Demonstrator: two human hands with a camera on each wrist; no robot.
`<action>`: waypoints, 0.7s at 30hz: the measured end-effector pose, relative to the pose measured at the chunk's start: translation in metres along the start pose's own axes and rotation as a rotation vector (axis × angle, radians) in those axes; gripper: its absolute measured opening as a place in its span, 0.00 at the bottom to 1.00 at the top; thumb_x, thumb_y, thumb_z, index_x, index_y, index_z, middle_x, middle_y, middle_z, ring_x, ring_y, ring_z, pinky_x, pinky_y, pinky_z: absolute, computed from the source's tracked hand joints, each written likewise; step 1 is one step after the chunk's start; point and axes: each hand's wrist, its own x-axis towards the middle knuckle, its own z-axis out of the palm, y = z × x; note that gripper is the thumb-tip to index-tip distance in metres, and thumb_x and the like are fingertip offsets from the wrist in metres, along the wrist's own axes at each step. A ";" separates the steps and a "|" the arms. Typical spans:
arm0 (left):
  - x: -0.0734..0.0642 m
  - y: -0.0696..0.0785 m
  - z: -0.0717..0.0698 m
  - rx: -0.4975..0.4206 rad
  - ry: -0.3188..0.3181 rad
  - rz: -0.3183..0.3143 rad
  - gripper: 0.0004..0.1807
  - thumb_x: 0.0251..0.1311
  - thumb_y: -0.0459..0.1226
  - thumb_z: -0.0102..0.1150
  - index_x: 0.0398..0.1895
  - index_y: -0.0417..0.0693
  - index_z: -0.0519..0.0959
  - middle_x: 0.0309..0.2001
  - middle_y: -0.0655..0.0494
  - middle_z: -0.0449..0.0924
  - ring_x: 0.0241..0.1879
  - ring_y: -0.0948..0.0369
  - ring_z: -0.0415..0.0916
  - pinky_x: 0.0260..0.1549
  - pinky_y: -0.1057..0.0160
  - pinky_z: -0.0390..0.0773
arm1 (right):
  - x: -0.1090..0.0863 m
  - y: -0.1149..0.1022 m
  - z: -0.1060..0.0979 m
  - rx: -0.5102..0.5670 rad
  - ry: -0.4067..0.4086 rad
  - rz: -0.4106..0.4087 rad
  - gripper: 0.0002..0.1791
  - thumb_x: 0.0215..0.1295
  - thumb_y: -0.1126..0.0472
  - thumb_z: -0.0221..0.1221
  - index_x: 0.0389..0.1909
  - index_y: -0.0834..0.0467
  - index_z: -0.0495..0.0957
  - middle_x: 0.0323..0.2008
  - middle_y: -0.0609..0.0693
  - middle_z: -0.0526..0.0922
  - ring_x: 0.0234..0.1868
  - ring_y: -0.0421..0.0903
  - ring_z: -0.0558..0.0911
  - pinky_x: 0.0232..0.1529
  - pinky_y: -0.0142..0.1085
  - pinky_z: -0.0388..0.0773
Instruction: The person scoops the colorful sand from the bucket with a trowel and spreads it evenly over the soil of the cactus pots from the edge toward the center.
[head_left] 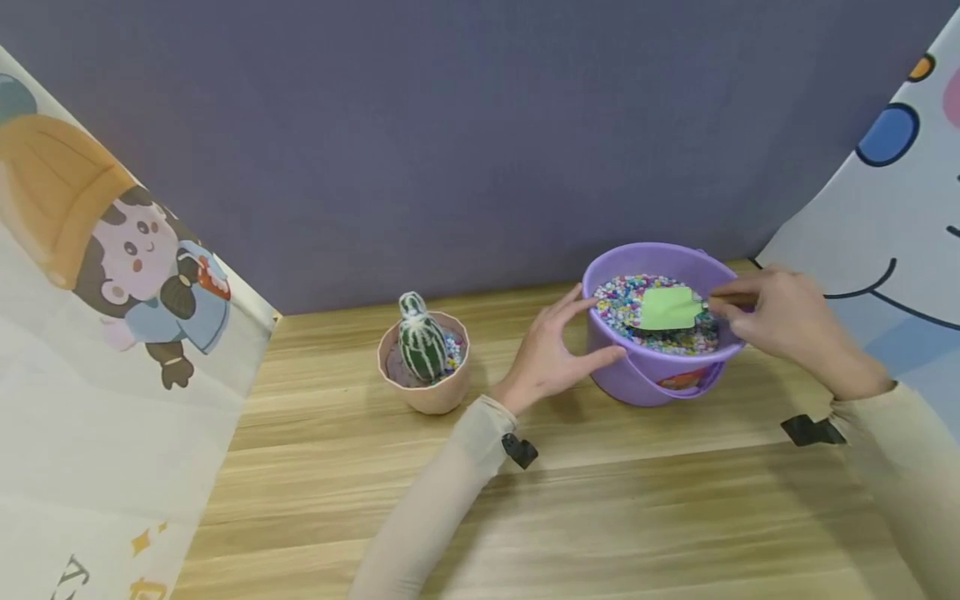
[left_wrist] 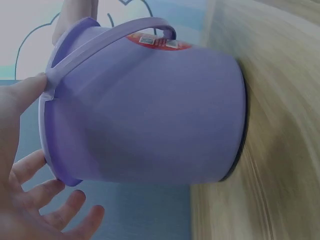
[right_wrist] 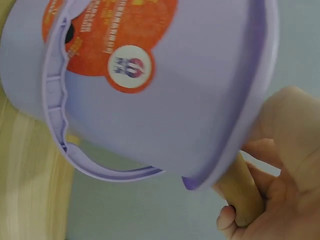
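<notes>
A purple bucket [head_left: 626,379] full of small multicoloured beads [head_left: 618,304] stands on the wooden table. My right hand [head_left: 787,312] grips a small green trowel [head_left: 670,308] at the bucket's right rim. In the right wrist view, my fingers wrap its wooden handle [right_wrist: 242,192], while its blade lies inside the bucket over the beads. At the left side, my left hand [head_left: 551,350] spreads its fingers, with thumb and fingertips touching the rim. The bucket's handle [left_wrist: 110,42] hangs down at the front.
Left of the bucket stands a peach flowerpot [head_left: 435,400] holding a striped green cactus [head_left: 422,346] and a few beads. A dark grey panel [head_left: 450,150] rises behind the table [head_left: 337,500]. Printed panels with cartoon figures flank both sides.
</notes>
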 end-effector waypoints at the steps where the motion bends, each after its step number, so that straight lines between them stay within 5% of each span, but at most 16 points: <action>1: 0.000 0.000 0.000 -0.011 0.004 -0.002 0.46 0.56 0.60 0.77 0.77 0.62 0.73 0.85 0.69 0.53 0.84 0.49 0.55 0.77 0.32 0.61 | -0.001 0.000 -0.002 0.008 0.001 0.008 0.14 0.65 0.59 0.71 0.47 0.63 0.91 0.36 0.59 0.93 0.34 0.50 0.80 0.28 0.33 0.69; 7: -0.002 -0.001 0.002 -0.043 0.018 0.002 0.46 0.56 0.57 0.77 0.79 0.60 0.71 0.85 0.69 0.53 0.84 0.46 0.56 0.78 0.32 0.60 | -0.003 0.003 -0.011 0.096 -0.033 0.119 0.20 0.69 0.51 0.70 0.52 0.62 0.90 0.43 0.64 0.92 0.45 0.61 0.85 0.32 0.29 0.70; 15: -0.001 -0.004 0.003 -0.073 0.041 0.015 0.46 0.56 0.55 0.79 0.79 0.60 0.71 0.85 0.66 0.55 0.83 0.44 0.57 0.78 0.33 0.60 | -0.008 0.003 -0.014 0.132 -0.071 0.168 0.21 0.69 0.47 0.70 0.53 0.58 0.90 0.45 0.60 0.93 0.38 0.28 0.80 0.34 0.24 0.70; 21: -0.002 -0.003 0.007 -0.075 0.044 0.012 0.47 0.56 0.55 0.79 0.79 0.59 0.71 0.84 0.67 0.55 0.82 0.43 0.58 0.77 0.32 0.61 | -0.015 0.007 -0.014 0.125 -0.051 0.160 0.21 0.71 0.48 0.69 0.54 0.59 0.89 0.50 0.66 0.90 0.46 0.54 0.86 0.35 0.27 0.70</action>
